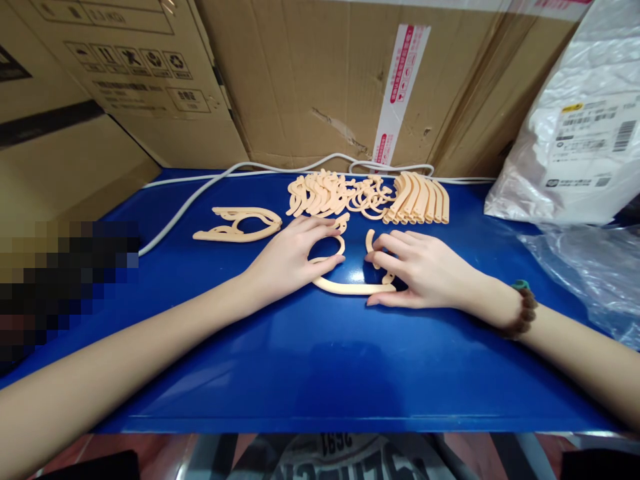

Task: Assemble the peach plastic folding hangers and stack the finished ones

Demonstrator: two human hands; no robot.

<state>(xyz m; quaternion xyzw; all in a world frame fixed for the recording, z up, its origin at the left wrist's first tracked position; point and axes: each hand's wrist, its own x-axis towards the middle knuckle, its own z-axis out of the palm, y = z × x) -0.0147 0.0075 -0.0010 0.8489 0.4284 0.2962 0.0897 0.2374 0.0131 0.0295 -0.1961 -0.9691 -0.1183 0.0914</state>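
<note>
Cream plastic parts, which look like folding clothes hanger parts, lie between my hands on the blue table. My left hand is closed, thumb and fingers round a curved hanger part. In my right hand, the fingertips grip a short curved hook-like piece, with the thumb lower down by the end of a long hanger arm. That arm runs along the table from beneath my left hand to my right fingers. Part of each held piece is hidden by my fingers.
Behind my hands are a pile of wavy hanger arms, loose hooks and a row of curved arms. A folded hanger lies left. A white cable, cardboard boxes and a plastic parcel border the back.
</note>
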